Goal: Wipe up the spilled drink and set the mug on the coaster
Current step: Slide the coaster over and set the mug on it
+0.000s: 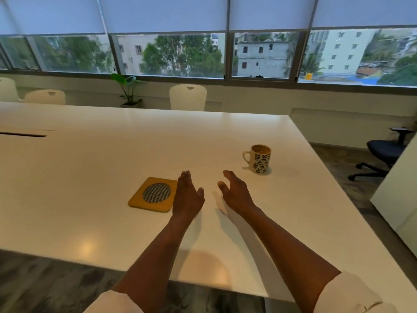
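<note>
- We are viewing the cream ceramic mug with a dark leaf pattern [259,158], which is standing upright on the glossy white desk [90,159], ahead of and to the right of both hands, with brown drink showing at its rim.
- We are noting that the right hand [234,193] is hovering nearer the mug than the left hand [188,195]; its fingers [228,173] are spread wide and holding nothing, well apart from the cup.
- The mug's handle is pointing left, toward the hands, so we are judging a right-hand reach forward and rightward as the shorter path.
- The left hand's fingers are likewise loosely spread and empty, and are overlapping the right edge of the square mustard-yellow coaster with a grey woven round centre [153,194].
- We are placing the coaster left of and nearer than the mug, so the carry is running leftward and toward us.
- We are seeing no wiping cloth, and cannot tell a spill on the desk, beyond a faint sheen at the mug's base.
</note>
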Demonstrator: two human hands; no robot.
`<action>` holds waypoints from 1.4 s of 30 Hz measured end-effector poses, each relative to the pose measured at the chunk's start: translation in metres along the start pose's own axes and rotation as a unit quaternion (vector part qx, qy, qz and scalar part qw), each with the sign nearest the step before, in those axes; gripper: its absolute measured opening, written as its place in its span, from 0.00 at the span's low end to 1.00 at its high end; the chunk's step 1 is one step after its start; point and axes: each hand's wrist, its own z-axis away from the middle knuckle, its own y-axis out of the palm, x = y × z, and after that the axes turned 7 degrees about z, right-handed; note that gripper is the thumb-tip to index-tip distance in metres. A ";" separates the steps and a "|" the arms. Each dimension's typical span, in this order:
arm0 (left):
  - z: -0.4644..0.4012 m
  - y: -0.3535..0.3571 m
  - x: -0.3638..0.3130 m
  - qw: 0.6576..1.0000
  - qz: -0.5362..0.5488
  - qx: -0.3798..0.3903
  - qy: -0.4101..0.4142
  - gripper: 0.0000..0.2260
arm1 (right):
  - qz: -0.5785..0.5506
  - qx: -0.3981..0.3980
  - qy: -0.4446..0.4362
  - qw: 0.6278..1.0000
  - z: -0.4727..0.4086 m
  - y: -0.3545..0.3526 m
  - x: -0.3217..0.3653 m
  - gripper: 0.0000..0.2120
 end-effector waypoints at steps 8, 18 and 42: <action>-0.016 -0.058 0.079 0.998 -0.016 -0.024 -0.047 0.30 | -0.002 0.049 -0.023 0.999 -0.014 0.077 0.050 0.25; -0.024 -0.103 0.140 0.992 -0.100 -0.051 -0.056 0.26 | 0.143 0.204 -0.089 0.964 -0.029 0.123 0.063 0.56; -0.036 -0.098 0.139 0.980 -0.077 -0.036 -0.179 0.20 | 0.108 0.246 -0.090 0.959 -0.035 0.104 0.056 0.64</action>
